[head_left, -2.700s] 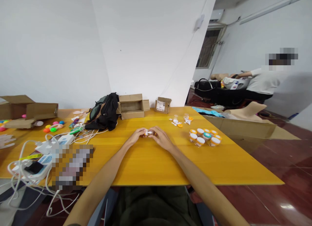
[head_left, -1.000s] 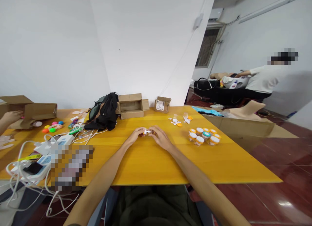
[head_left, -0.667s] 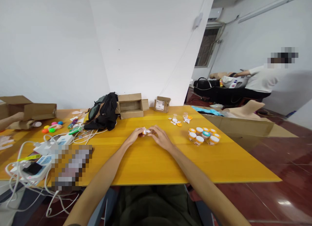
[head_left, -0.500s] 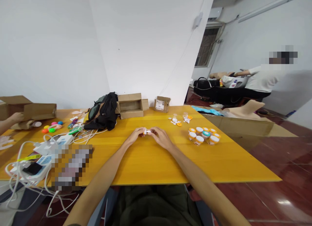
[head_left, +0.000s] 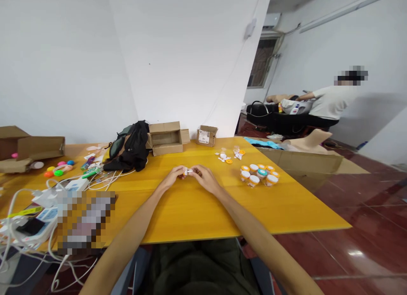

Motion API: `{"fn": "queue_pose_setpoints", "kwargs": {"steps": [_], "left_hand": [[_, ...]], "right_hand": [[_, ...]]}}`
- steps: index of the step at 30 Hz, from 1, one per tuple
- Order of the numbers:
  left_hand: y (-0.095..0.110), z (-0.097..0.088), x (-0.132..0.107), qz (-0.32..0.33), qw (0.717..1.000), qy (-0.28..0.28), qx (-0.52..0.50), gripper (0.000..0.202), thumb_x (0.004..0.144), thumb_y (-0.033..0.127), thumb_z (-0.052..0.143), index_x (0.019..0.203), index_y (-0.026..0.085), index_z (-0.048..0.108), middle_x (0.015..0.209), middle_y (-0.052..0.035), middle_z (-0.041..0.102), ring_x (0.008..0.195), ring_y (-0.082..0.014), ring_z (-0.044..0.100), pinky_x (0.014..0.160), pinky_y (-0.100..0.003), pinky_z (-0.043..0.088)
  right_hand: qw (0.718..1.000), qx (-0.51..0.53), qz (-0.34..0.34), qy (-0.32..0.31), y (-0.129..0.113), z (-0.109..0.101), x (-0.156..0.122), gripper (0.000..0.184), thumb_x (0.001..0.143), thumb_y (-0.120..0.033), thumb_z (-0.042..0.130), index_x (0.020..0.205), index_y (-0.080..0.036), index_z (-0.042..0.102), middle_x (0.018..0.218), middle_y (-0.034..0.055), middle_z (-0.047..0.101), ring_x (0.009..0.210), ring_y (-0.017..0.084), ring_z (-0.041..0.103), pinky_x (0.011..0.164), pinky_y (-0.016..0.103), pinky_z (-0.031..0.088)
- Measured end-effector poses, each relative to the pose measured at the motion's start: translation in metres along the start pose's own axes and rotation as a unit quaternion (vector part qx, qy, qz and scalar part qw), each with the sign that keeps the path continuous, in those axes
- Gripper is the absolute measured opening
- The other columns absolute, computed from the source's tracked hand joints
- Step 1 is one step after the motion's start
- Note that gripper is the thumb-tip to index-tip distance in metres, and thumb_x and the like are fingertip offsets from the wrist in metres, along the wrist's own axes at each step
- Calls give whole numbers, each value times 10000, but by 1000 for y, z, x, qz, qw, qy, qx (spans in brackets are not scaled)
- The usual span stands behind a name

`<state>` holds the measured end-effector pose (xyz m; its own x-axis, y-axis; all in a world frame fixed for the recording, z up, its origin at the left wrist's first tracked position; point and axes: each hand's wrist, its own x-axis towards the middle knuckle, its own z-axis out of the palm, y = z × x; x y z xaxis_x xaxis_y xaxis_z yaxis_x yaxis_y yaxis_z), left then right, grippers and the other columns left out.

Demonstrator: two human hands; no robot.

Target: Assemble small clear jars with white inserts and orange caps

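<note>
My left hand (head_left: 175,176) and my right hand (head_left: 204,177) meet over the middle of the table. Between their fingertips is a small white plastic piece (head_left: 188,171), pinched from both sides; its exact kind is too small to make out. To the right of my hands stands a cluster of small clear jars with white and orange lids (head_left: 253,179), one of them with a teal lid (head_left: 262,173). Behind that cluster lie loose white parts (head_left: 223,157) and an orange ring (head_left: 229,162).
An open cardboard box (head_left: 167,148) and a smaller carton (head_left: 206,136) stand by the wall. A black bag (head_left: 132,148), coloured balls (head_left: 59,173), a power strip (head_left: 51,216) and cables occupy the left side. Another person (head_left: 330,102) sits at the far right.
The view has turned slightly right, so things appear farther left. Both hands still hold the small white piece. Another person's hand at the left box has gone out of view.
</note>
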<state>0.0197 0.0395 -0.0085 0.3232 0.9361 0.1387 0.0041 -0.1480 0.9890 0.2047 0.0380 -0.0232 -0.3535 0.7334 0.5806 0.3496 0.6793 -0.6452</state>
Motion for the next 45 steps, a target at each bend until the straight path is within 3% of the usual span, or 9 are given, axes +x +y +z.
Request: {"fn": "queue_pose_setpoints", "kwargs": {"steps": [3,8,16,20,33,41,45], "left_hand": [[-1,0,0,2,1000,2,4,308,795,413,632,613,167,595,575,16,543,576,-126,493,620,-254,391],[-4,0,2,3,1000,5,3,365,809,469,612,595,176,572,529,21,519,534,-128,467,604,-264,391],[-2,2,1,8,1000,5,-3,346,787,467,637,616,171,579,562,20,532,556,-125,488,613,-260,395],[1,3,-1,11,1000,6,-10,283,765,424,664,661,164,620,602,17,554,575,-122,506,606,-246,409],[-2,2,-2,6,999,-3,-34,346,760,509,680,710,180,586,587,26,569,544,-113,517,574,-236,412],[-1,3,-1,16,1000,13,-5,337,761,516,676,756,189,594,615,38,555,553,-109,507,580,-237,391],[-2,2,-1,20,1000,7,0,313,763,493,682,810,191,613,638,42,564,561,-105,503,595,-235,388]], "right_hand": [[999,-11,-44,0,-2,-2,-1,113,902,-295,569,979,-236,628,911,48,632,809,196,600,739,311,509],[996,-47,-79,-11,-4,-3,-2,187,900,-195,526,1058,-263,601,1005,66,587,911,218,598,827,351,513],[999,31,1,-33,-4,0,-1,171,877,-316,596,1025,-231,591,889,25,647,761,184,607,722,306,506],[997,71,21,-35,-3,3,0,210,922,-388,518,1012,-218,602,833,6,668,714,162,599,692,279,487],[997,-22,-76,4,0,2,-3,136,894,-219,527,996,-240,614,959,70,636,880,218,602,816,343,505],[993,106,50,-35,-3,3,2,205,868,-396,577,972,-224,617,778,-3,668,656,163,619,630,276,510],[993,108,52,-12,-2,5,2,204,875,-399,550,939,-218,618,799,6,676,712,169,634,661,280,514]]}}
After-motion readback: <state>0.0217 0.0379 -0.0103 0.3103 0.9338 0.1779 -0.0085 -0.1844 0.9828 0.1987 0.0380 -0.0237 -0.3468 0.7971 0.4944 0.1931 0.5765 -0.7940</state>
